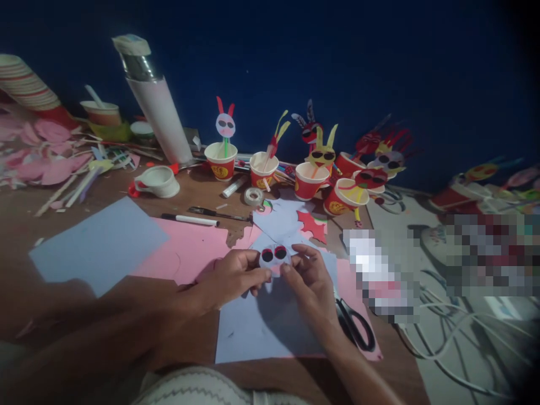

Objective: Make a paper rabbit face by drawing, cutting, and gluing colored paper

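Observation:
A small pale paper face (275,259) with two black-and-red round eyes is held up above the paper sheets. My left hand (234,275) pinches its left edge between thumb and fingers. On the right edge, my right hand (310,278) grips it with the thumb in front, the upper fingers partly spread. Below the hands lies a light blue sheet (248,332), over pink paper. Black-handled scissors (356,326) rest beside my right wrist.
Red paper cups (221,163) with paper animal faces on straws line the back. A white bottle (160,118) leans at back left, near a white cup (162,183). Pens (192,219), a tape roll (253,196), pink scraps (50,163) and white cables (447,337) lie around.

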Demonstrator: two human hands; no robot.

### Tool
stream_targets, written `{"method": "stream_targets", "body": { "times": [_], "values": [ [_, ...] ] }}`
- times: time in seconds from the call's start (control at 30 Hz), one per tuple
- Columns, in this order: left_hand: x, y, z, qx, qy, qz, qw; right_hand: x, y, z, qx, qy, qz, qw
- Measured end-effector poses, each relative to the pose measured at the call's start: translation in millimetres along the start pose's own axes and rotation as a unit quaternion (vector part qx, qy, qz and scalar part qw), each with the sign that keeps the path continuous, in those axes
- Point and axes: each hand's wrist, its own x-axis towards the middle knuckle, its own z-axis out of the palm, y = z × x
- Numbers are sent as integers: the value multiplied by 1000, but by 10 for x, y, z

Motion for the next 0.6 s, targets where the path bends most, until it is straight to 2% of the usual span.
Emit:
{"method": "stream_targets", "body": {
  "times": [0.27, 0.43, 0.6],
  "values": [
    [-12, 46, -98, 47, 15, 1, 999, 3, -7, 21, 16, -19, 29, 999],
    [-14, 109, -103, 59, 26, -16, 998, 6, -14, -13, -20, -15, 28, 999],
    [-2, 82, -100, 71, 22, -23, 997, 9, -16, -59, -51, -20, 16, 998]
  ]
}}
